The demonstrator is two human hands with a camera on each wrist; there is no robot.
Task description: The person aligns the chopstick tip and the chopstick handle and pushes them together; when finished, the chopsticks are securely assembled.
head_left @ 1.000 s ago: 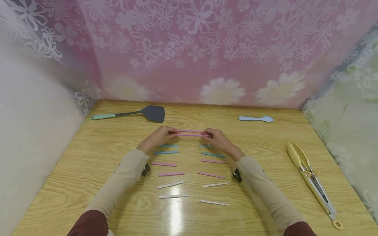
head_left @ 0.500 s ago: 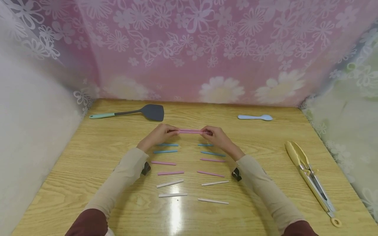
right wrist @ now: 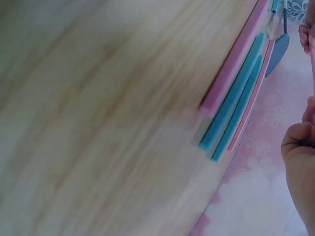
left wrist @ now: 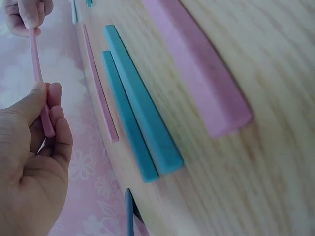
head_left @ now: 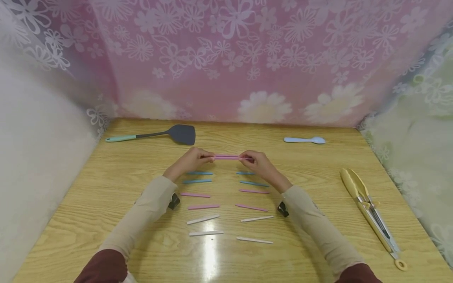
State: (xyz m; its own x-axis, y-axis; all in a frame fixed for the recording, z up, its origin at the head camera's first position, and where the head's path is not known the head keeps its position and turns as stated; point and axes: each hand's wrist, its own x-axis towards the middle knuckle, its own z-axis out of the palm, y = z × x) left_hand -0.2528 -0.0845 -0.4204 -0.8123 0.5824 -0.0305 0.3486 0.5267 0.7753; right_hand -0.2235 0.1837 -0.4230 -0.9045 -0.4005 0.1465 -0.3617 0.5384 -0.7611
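Note:
My left hand [head_left: 194,158] pinches the left end of a pink chopstick [left wrist: 36,61] between thumb and curled fingers. At its other end the right hand [head_left: 260,163] pinches the same chopstick. It is held level between the two hands. A second pink chopstick [left wrist: 100,83] lies on the table just behind it. Nearer to me, short stick pieces lie in two columns: blue pieces [head_left: 197,181] at the back, then pink pieces [head_left: 203,206], then white pieces [head_left: 206,233] at the front. The right wrist view shows the right hand only partly, at its edge.
A turner [head_left: 182,135] with a green handle lies at the back left of the wooden table [head_left: 106,188]. At the back right is a pale blue spoon [head_left: 304,140]. Yellow-tipped tongs [head_left: 371,216] lie along the right side. A pink floral cloth [head_left: 212,59] hangs behind.
Both hands have moved the held chopstick slightly away from me, closer to the pink one behind it. The grip looks the same, and the pieces on the table stay put.

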